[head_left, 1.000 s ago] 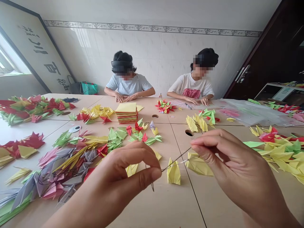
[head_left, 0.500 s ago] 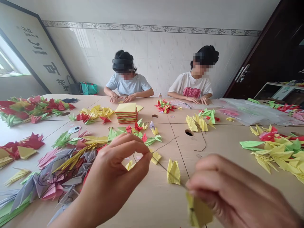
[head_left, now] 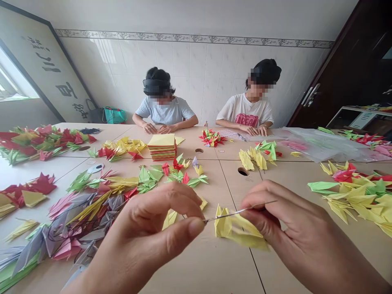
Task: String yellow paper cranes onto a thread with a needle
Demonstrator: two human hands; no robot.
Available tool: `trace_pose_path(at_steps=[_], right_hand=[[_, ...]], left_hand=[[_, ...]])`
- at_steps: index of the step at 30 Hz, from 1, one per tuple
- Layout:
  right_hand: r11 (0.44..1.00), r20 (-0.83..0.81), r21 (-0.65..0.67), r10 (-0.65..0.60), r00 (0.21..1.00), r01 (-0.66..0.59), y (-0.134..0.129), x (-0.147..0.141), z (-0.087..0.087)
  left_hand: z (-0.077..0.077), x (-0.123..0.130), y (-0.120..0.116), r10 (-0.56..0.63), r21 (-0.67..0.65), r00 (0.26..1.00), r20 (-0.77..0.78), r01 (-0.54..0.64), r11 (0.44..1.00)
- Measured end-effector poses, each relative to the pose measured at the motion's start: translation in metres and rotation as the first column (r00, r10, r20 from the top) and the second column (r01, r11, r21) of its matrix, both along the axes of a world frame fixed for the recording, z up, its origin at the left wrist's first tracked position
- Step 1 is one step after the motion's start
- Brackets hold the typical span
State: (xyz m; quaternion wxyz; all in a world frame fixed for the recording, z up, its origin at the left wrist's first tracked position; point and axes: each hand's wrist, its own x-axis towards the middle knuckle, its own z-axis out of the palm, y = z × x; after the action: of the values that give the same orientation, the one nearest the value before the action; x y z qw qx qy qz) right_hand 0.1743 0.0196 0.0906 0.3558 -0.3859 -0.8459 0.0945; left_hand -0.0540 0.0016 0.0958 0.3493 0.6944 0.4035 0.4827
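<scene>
My left hand (head_left: pixel 162 228) is closed in a pinch on a dark thread (head_left: pixel 210 220), thumb against forefinger. Opposite it, my right hand (head_left: pixel 284 228) pinches a thin, silvery, straight piece that looks like a needle (head_left: pixel 231 214); it runs from the left fingertips past the right fingers. Just under the right fingers is a blurred yellow folded paper piece (head_left: pixel 249 241); whether it is held or hangs from the thread I cannot tell. A sharper yellow folded paper piece (head_left: pixel 221 222) stands on the table behind it. Another yellow one (head_left: pixel 170 219) is partly hidden by my left hand.
Strung paper cranes (head_left: pixel 101 204) lie left, and a yellow paper heap (head_left: pixel 361 200) right. A stack of square paper (head_left: pixel 161 148) stands ahead. The table has a round hole (head_left: pixel 243 172). Two people sit across, one in blue (head_left: pixel 165 112), one in white (head_left: pixel 245 110), hands on the table.
My right hand has risen and its fingers now grip the needle-like piece level with my left hand. The yellow paper below it has swung up and left. My left hand has shifted slightly right and down.
</scene>
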Motion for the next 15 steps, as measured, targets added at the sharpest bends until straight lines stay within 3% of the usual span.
trace_pose_path(at_steps=[7,10,13,15], right_hand=[[0.974,0.055,-0.145,0.185,0.981,-0.175,-0.006,-0.018,-0.005],[0.958,0.028,-0.175,0.236,0.971,-0.228,-0.008,-0.032,-0.014],[0.940,-0.044,-0.190,0.280,0.959,-0.283,-0.009,-0.042,-0.020],[0.948,-0.089,-0.162,0.261,0.961,-0.273,-0.008,-0.042,-0.021]], left_hand=[[-0.005,0.006,-0.001,0.085,0.083,0.996,0.038,-0.088,0.993],[-0.008,0.013,-0.002,0.052,0.093,0.997,0.055,-0.057,0.994],[-0.014,0.020,-0.002,-0.051,-0.042,0.977,0.209,0.061,0.997],[-0.019,0.023,-0.002,-0.089,-0.186,0.921,0.378,0.170,0.968]])
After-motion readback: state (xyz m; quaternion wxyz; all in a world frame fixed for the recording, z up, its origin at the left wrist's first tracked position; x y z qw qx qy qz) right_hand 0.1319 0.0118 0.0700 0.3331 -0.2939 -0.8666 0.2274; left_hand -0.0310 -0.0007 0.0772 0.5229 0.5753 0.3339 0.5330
